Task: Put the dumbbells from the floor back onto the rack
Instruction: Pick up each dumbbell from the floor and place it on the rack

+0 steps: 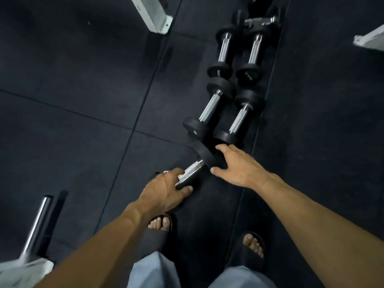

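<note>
Floor [72, 90] of dark rubber tiles fills the view, its seams crossing near the middle. At 7 o'clock a chrome bar [36, 225] rises from a pale base at the frame edge. At 11 o'clock a white frame foot [154, 16] stands on the tiles, with bare floor between it and the bar.

Left hand [164, 190] is curled around the chrome grip of the near dumbbell [192, 170], fingers under the grip, thumb on its near side. This dumbbell lies on the floor just below centre, its long axis running from 7 to 1 o'clock; its near head is hidden by the hand, its far head points toward 1 o'clock.

Right hand [236, 165] rests spread over that far black head, thumb splayed toward the grip, fingertips at the head's far side, not closed on anything.

Beyond, toward 12 to 1 o'clock, four more dumbbells [209, 108] lie in two pairs, each pair side by side, all with roughly the same slant. The nearest pair's heads sit just beside the held dumbbell's far head. A floor seam runs close along their right side; right of it the floor is bare up to a second white foot [369, 39] at 2 o'clock.

Sandalled feet [160, 225] stand at 6 o'clock, just behind the left hand.
</note>
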Action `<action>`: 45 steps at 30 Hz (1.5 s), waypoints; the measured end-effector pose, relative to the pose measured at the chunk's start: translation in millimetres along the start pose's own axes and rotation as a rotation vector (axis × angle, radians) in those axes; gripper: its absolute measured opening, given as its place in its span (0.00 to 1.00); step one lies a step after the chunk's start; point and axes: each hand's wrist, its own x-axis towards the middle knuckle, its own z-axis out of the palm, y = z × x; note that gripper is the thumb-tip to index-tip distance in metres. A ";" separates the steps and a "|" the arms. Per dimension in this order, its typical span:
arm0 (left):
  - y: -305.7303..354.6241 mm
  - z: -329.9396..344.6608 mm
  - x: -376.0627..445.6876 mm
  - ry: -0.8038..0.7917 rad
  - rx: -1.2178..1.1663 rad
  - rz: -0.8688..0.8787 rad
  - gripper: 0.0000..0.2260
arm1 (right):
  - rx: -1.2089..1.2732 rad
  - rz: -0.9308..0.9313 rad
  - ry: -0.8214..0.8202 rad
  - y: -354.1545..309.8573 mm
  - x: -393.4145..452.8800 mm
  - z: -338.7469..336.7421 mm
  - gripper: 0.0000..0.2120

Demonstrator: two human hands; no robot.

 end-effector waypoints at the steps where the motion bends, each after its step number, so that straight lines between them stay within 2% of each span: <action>1: -9.2 3.9 19.9 0.004 0.010 0.007 0.23 | 0.025 0.022 0.014 2.9 15.4 12.2 0.36; 5: -37.3 24.7 88.0 -0.066 0.037 0.072 0.30 | 0.158 0.076 0.069 16.6 59.9 58.8 0.40; 8: -56.3 36.7 127.7 -0.147 0.003 0.090 0.34 | 0.241 0.080 0.112 29.0 75.7 87.8 0.37; 11: -69.7 50.0 151.0 -0.240 0.030 0.087 0.21 | 0.323 0.101 0.201 35.6 83.9 110.3 0.32; 13: -74.2 59.7 161.2 -0.305 0.032 0.114 0.16 | 0.366 0.107 0.259 38.0 87.4 119.5 0.29; 16: -79.6 68.6 173.4 -0.390 0.007 0.156 0.19 | 0.403 0.086 0.302 41.4 91.4 126.2 0.28; 19: -83.9 70.6 178.6 -0.410 -0.027 0.168 0.23 | 0.394 0.073 0.300 44.3 93.1 126.6 0.29; 26: -74.0 73.7 162.9 -0.376 -0.076 0.157 0.19 | 0.410 0.084 0.309 40.1 80.0 121.1 0.27; 34: -14.6 35.1 85.5 -0.443 -0.093 0.169 0.19 | 0.504 0.078 0.314 26.4 -6.1 53.1 0.22; 39: 55.3 -23.9 10.4 -0.470 -0.028 0.264 0.22 | 0.439 0.083 0.371 6.2 -95.8 -28.2 0.24; 45: 157.1 -106.5 -100.3 -0.443 0.013 0.401 0.15 | 0.388 0.124 0.484 -25.1 -228.3 -139.0 0.24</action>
